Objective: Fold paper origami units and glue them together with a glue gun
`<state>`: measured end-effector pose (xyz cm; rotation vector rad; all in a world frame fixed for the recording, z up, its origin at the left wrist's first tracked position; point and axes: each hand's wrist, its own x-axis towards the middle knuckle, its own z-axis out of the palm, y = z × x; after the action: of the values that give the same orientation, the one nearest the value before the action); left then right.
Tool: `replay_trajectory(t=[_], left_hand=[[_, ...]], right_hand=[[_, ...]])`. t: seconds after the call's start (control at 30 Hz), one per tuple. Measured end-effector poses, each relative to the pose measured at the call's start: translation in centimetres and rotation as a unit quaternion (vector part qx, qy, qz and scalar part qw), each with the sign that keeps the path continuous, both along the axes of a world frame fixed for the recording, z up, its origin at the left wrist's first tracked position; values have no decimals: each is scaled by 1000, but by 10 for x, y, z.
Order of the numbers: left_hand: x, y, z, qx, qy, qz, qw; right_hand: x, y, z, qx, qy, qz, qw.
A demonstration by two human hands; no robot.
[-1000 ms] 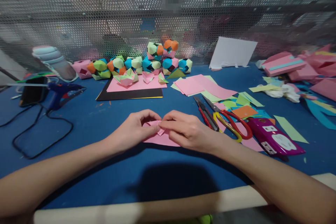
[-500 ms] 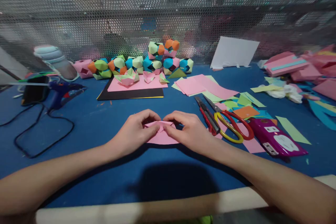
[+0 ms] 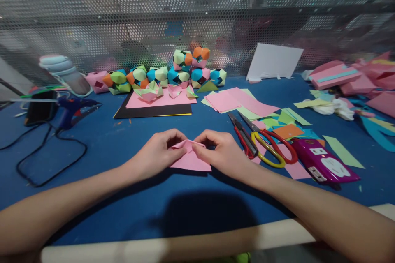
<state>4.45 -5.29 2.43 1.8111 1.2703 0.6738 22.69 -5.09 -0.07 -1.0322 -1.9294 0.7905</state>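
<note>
A pink sheet of paper (image 3: 190, 161), folded along its far edge, is held between both hands at the middle of the table. My left hand (image 3: 162, 150) pinches its left side between thumb and curled fingers. On the right side my right hand (image 3: 217, 150) grips it the same way, thumb pressed on the fold. Both sets of fingertips are partly hidden behind the paper. Close to my right hand lie a red box cutter (image 3: 245, 137) and scissors (image 3: 268, 144) with red and yellow handles.
Several folded paper balls (image 3: 159, 74) line the back, behind small folded pieces on pink and black sheets (image 3: 154, 111). Pink sheets (image 3: 240, 100) lie right of them. A glue gun (image 3: 69, 111) with its cord and a bottle (image 3: 66, 74) stand left; a purple power strip (image 3: 325, 162) lies right.
The folded pink paper has tilted slightly, and its near edge is now straighter and a little lifted. Both hands keep their pinch with small finger shifts.
</note>
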Motion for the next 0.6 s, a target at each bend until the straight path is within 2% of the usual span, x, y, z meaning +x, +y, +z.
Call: replay_trajectory(t=[0.2, 0.33, 0.43, 0.6], left_hand=[[1, -2, -9, 53, 14, 10, 998], [3, -6, -14, 63, 1, 9, 998], [3, -9, -14, 68, 7, -3, 998], [3, -9, -10, 139, 57, -9, 989]], right_hand=[[-1, 0, -5, 43, -24, 12, 999], [-1, 1, -11, 77, -43, -5, 996], [0, 2, -13, 122, -44, -15, 991], [1, 2, -12, 173, -42, -4, 984]])
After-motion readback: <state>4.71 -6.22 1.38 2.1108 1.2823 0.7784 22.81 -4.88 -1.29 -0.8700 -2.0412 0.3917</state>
